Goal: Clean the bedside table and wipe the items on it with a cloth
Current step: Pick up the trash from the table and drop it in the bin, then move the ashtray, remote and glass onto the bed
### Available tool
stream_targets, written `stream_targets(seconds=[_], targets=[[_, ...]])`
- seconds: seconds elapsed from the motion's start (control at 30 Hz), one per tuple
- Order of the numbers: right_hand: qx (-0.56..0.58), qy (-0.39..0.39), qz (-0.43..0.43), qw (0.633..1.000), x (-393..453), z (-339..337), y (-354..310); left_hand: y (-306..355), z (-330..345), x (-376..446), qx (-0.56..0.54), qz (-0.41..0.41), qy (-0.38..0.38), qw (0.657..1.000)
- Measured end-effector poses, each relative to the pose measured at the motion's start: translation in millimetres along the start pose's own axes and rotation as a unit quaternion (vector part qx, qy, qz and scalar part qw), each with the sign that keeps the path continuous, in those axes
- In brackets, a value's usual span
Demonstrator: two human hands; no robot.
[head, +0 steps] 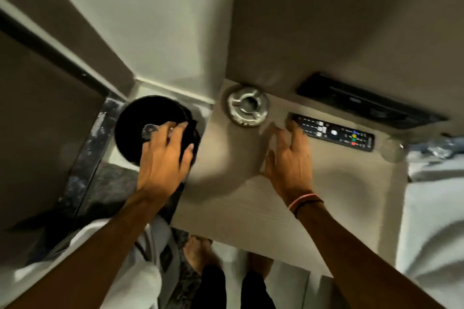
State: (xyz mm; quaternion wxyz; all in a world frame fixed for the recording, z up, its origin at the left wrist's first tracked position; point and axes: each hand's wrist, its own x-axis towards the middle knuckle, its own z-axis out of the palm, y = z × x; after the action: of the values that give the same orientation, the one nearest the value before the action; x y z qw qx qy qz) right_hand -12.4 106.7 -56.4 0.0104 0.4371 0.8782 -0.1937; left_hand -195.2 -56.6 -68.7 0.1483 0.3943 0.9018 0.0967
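The beige bedside table [326,195] fills the middle of the view. A round glass ashtray [247,105] stands at its far left corner, and a black remote control [331,132] lies along the back. My right hand [288,158] hovers open above the tabletop, fingers spread, with the fingertips by the remote's left end. My left hand [165,155] is off the table's left edge, over a round black bin [140,128] on the floor, with its fingers loosely extended. A small crumpled clear scrap [150,130] shows just beyond its fingertips. A white cloth [125,266] hangs below my left forearm.
A clear drinking glass [391,149] stands at the table's right edge, blurred. A dark panel [364,105] sits on the wall behind the remote. White bedding [431,221] lies to the right. My bare feet [198,253] stand on the floor in front of the table.
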Motion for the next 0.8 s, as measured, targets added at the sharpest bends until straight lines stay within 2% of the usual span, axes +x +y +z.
stream_targets(seconds=[0.2,0.37,0.63,0.8], targets=[[-0.046,0.009,0.082,0.996,-14.3,-35.9,91.2,91.8,11.3,26.7,0.026,0.064,-0.025,0.997],[-0.106,-0.037,0.06,0.992,13.4,-59.6,139.0,129.8,10.9,68.6,0.054,0.047,-0.07,0.995],[-0.15,-0.129,0.038,0.979,50.7,-61.4,163.6,152.0,15.3,113.1,0.073,-0.003,-0.169,0.983],[-0.18,-0.123,0.041,0.975,56.2,-56.0,169.5,159.2,26.0,113.3,0.096,0.008,-0.157,0.983]])
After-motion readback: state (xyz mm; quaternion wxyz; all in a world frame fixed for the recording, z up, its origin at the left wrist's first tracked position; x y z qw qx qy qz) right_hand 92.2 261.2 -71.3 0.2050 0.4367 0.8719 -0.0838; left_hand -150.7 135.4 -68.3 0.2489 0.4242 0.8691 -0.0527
